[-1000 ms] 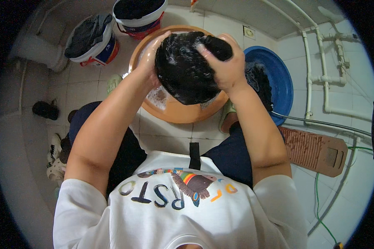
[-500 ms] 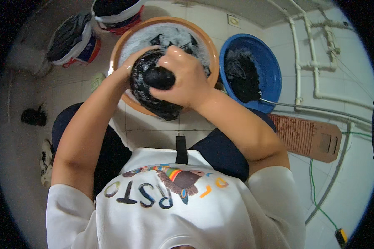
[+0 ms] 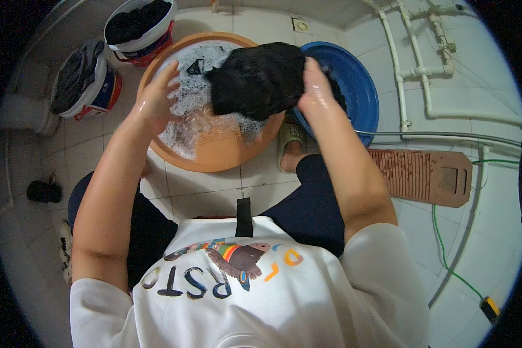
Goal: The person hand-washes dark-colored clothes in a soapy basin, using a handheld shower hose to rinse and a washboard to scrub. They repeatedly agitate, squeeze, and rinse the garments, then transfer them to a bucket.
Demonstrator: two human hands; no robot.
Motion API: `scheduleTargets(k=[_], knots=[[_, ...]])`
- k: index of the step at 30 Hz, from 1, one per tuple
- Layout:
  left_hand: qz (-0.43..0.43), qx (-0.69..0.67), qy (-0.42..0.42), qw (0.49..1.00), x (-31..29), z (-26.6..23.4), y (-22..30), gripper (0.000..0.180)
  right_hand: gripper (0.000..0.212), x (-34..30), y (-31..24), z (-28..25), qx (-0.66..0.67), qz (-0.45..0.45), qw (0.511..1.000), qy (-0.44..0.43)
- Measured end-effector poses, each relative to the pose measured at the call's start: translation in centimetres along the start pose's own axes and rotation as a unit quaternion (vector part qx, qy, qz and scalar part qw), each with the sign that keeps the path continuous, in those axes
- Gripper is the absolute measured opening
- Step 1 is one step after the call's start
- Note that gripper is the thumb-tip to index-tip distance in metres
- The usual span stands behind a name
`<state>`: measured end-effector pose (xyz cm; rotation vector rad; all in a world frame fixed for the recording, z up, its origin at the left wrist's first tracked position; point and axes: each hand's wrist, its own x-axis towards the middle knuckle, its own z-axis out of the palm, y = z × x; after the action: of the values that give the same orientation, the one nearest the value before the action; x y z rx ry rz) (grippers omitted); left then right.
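Note:
A dark wet cloth (image 3: 258, 81), seemingly a garment, hangs bunched over the right part of an orange basin (image 3: 214, 167). My right hand (image 3: 316, 87) grips its right end, the fingers partly hidden behind the fabric. Off the cloth, my left hand (image 3: 158, 98) hovers over the basin's left rim, fingers spread and wet, holding nothing. White suds (image 3: 185, 90) float in the basin, with a small dark piece of fabric (image 3: 195, 66) showing among them. Just right of it stands a blue basin (image 3: 362, 98) with more black cloth inside, partly covered by my right hand.
Two white buckets (image 3: 148, 43) with dark cloth stand at the far left. A brown washboard (image 3: 414, 174) lies to the right, a grey hose (image 3: 441, 136) running past it. White pipes (image 3: 426, 87) line the right wall. A green cord (image 3: 446, 264) trails at lower right.
My left hand has let go and moved left, opening. The black cloth, squeezed between both hands before, has spread out and shifted right with my right hand. More of the orange basin shows.

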<state>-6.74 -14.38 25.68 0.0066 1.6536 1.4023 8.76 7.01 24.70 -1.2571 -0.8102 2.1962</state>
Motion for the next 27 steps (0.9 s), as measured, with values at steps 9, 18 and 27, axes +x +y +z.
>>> scheduleTargets(k=[9,18,27], knots=[[0.066,-0.04,-0.052,0.996,-0.1,-3.3,1.2,0.066,0.045,5.2,-7.1,-13.5,-0.005,-0.129,0.976,0.175],[0.052,-0.024,-0.027,0.998,-0.4,-4.0,1.6,0.054,0.038,8.1,2.8,-8.7,-0.42,-0.045,0.905,0.054],[0.026,-0.035,-0.026,0.999,-0.5,-4.5,2.1,0.049,0.06,21.2,16.8,-2.3,-0.667,-0.186,0.72,-0.042]])
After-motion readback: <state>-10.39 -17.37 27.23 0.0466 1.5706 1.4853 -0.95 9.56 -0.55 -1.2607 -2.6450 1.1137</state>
